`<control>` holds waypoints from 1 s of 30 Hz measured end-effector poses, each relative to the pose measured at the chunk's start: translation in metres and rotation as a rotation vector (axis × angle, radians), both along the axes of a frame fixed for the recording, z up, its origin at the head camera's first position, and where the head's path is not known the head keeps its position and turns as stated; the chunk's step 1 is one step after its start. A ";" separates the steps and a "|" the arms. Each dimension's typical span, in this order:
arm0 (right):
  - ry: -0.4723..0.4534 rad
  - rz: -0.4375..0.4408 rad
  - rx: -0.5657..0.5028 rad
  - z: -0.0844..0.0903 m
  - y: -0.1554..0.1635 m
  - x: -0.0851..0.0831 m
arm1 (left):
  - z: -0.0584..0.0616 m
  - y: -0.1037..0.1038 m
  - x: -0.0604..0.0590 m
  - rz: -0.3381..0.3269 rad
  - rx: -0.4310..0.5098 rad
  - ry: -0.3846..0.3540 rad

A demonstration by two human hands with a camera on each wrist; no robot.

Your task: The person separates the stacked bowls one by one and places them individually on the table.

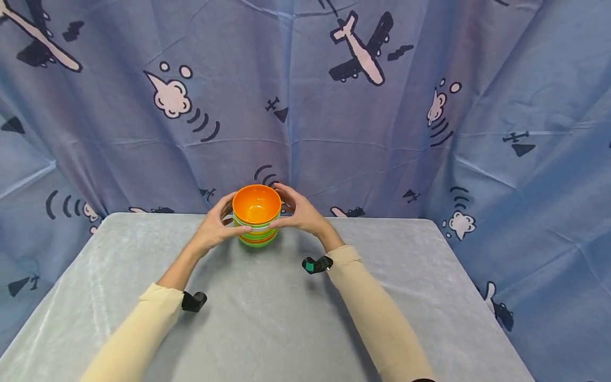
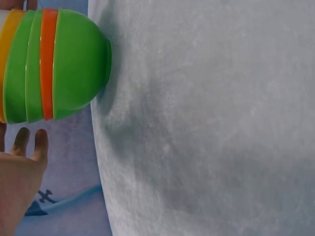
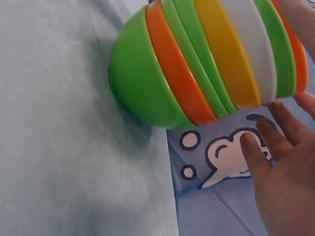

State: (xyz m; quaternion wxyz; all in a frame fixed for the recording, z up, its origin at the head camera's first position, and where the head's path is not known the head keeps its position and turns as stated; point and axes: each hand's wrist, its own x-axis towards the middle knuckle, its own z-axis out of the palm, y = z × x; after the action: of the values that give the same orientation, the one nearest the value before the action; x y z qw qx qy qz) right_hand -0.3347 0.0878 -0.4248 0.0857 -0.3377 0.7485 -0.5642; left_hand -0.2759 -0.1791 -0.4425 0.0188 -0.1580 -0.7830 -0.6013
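Near the table's back edge is an upright stack of nested bowls (image 1: 258,240), with an orange bowl (image 1: 256,204) on top. In the right wrist view, a white bowl (image 3: 248,44) and a yellow bowl (image 3: 227,54) sit mid-stack among green and orange ones. The lowest is a green bowl (image 2: 76,64), its foot right at the tabletop. My left hand (image 1: 216,225) grips the upper stack from the left, thumb across the front. From the right, my right hand (image 1: 306,215) holds it likewise, thumb in front and fingers round the far side, partly hidden by the bowls.
The table (image 1: 258,318) has a pale grey cover. Right behind its back edge hangs a blue curtain (image 1: 238,116) printed with planes and clouds, which also runs along the sides. Black wrist devices (image 1: 194,302) stick out from both sleeves.
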 end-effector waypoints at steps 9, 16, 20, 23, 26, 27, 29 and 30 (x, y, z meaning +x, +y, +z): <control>0.002 -0.021 -0.016 -0.005 -0.016 0.005 | -0.003 0.002 0.002 0.018 0.006 -0.022; 0.035 -0.064 -0.016 -0.006 -0.022 0.005 | -0.001 0.003 0.002 0.023 -0.004 -0.034; 0.061 -0.080 -0.032 -0.005 -0.023 0.005 | 0.005 0.006 0.005 0.020 0.002 -0.060; 0.060 -0.096 -0.049 -0.003 -0.022 0.006 | 0.019 0.009 0.013 0.005 0.010 -0.070; 0.042 -0.120 -0.078 -0.001 -0.020 0.007 | 0.031 0.011 0.021 -0.008 0.007 -0.075; 0.035 -0.125 -0.092 0.000 -0.020 0.007 | 0.033 0.011 0.023 -0.009 0.011 -0.080; 0.023 -0.128 -0.121 0.002 -0.018 0.007 | 0.026 0.010 0.018 -0.010 0.012 -0.071; 0.021 -0.129 -0.133 0.003 -0.017 0.007 | 0.021 0.009 0.015 -0.008 0.012 -0.065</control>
State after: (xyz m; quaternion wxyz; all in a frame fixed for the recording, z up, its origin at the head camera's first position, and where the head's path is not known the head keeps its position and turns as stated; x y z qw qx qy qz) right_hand -0.3281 0.0710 -0.4215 0.0188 -0.2998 0.7303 -0.6136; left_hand -0.2604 -0.1701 -0.4211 -0.0082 -0.1416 -0.7788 -0.6110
